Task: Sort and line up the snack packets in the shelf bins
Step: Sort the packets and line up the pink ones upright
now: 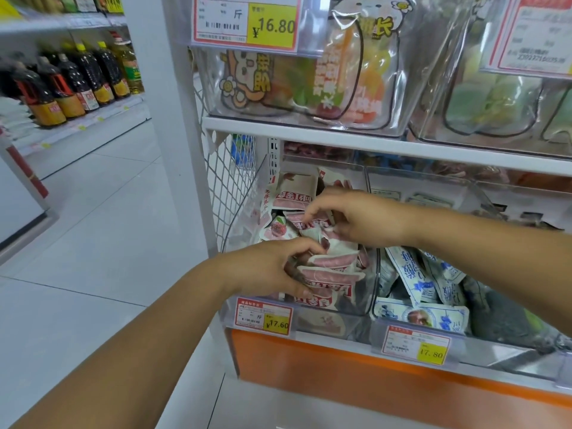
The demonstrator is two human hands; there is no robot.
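Head view: your left hand (272, 267) is at the front of the left-end bin (371, 274) on the lower shelf (334, 336), fingers (297, 278) clamped on pink packets (331, 275). Right hand (362, 219) just behind, fingers curled over the heap; cannot tell if they hold one.

Left hand (272, 267) round pink packets (331, 274)

- Dark sauce bottles (71, 85) are standing in a row on the far-left shelf (93, 119), next to yellow oil bottles (128, 66).
- A white wire mesh panel (229, 187) is standing at the unit's left side.
- An orange base panel (340, 366) is running beneath the lowest tier.
- Pale floor tiles (102, 227) are covering the aisle.
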